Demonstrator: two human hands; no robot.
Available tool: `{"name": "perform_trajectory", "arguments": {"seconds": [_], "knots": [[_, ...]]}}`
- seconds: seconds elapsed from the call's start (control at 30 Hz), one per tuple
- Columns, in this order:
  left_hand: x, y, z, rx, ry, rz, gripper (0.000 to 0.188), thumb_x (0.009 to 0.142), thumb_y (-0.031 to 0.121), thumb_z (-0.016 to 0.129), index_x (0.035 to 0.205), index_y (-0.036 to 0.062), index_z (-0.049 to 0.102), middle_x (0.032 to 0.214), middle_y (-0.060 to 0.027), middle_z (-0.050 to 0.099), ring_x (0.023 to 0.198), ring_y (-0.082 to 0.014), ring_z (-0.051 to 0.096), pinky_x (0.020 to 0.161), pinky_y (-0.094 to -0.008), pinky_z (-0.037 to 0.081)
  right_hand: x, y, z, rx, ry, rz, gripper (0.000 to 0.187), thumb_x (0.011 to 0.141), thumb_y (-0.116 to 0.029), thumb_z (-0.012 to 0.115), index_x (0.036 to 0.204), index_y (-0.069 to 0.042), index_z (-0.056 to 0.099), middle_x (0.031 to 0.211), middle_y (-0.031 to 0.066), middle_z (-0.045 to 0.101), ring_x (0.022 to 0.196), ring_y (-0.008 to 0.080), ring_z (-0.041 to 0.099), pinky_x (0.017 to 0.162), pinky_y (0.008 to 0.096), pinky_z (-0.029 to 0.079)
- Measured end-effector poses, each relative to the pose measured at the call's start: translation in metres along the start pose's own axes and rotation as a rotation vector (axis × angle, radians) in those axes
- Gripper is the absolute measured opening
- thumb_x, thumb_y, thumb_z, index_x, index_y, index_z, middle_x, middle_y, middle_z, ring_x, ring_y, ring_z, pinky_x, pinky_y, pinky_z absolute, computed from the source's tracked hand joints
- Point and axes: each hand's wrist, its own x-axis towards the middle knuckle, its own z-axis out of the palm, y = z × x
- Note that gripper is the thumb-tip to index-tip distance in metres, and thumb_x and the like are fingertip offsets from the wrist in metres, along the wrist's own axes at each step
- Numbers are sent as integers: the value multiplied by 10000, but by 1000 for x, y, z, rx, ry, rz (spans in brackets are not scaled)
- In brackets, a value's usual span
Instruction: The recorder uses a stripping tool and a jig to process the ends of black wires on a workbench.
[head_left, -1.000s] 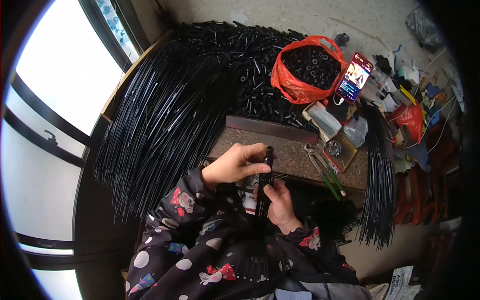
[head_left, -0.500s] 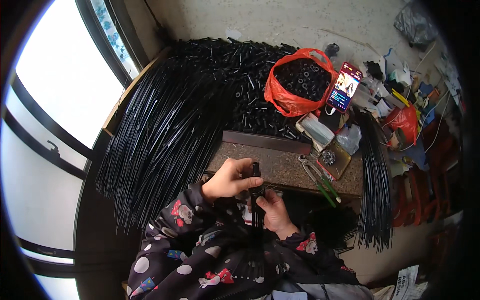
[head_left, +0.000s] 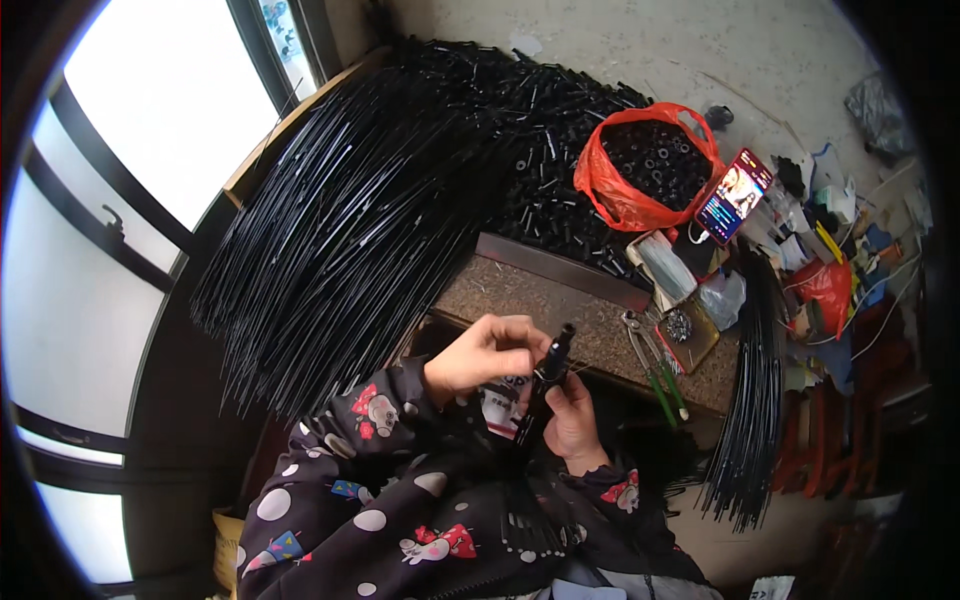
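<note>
A black ringed tube [head_left: 556, 350], which looks like an umbrella runner, is held tilted over my lap, its narrow top end leaning right. Thin dark ribs hang below it, fanning out against my patterned jacket. My right hand [head_left: 574, 425] is closed round the tube's lower part, thumb laid along it. On the other side, my left hand [head_left: 488, 358] has its fingers curled, thumb and fingertips meeting against the tube's collar; what they pinch is too small to tell. A fine wire end shows just right of the collar.
Long black rods [head_left: 340, 220] cover the table's left, with a heap of short black tubes behind. A red plastic bag [head_left: 640, 215] of black rings, a lit phone [head_left: 735, 197], green-handled pliers [head_left: 655, 370] and a tin [head_left: 700, 345] lie right. More rods [head_left: 750, 400] overhang the right edge.
The tube has gone from nearly upright to tilted right. My left thumb has slipped from its front to its left side. The whole view has shifted and turned slightly.
</note>
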Motion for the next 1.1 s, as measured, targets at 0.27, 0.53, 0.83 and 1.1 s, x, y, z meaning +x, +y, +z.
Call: {"name": "perform_trajectory", "arguments": {"seconds": [0.27, 0.53, 0.83, 1.1], "knots": [[0, -2, 2, 147, -17, -68, 303, 783, 68, 666, 1034, -5, 513, 916, -4, 564, 874, -66, 513, 765, -212, 425, 5, 3, 1, -51, -91, -35, 265, 823, -205, 631, 1011, -45, 536, 859, 43, 598, 757, 139, 567, 708, 269, 454], [5, -8, 9, 260, 155, -41, 152, 834, 75, 606, 938, 8, 517, 814, 29, 539, 761, -27, 467, 666, -190, 413, 8, 2, 3, -42, -19, -18, 218, 843, -207, 603, 966, -42, 530, 821, 37, 586, 722, 134, 562, 657, 264, 457], [-13, -10, 12, -199, 118, -150, 347, 803, 89, 629, 1105, -38, 516, 928, -61, 612, 824, -112, 577, 766, -245, 453, 9, 5, -9, -52, 9, -40, 250, 825, -221, 621, 1000, -59, 545, 836, 52, 591, 715, 166, 567, 633, 296, 471], [-8, -32, 5, 307, 102, 213, 185, 720, -35, 686, 838, 9, 551, 890, -77, 598, 846, -126, 569, 721, -255, 460, 4, 8, -19, -81, -41, -65, 286, 829, -261, 608, 1033, -72, 543, 827, 65, 576, 715, 200, 557, 620, 332, 465]]}}
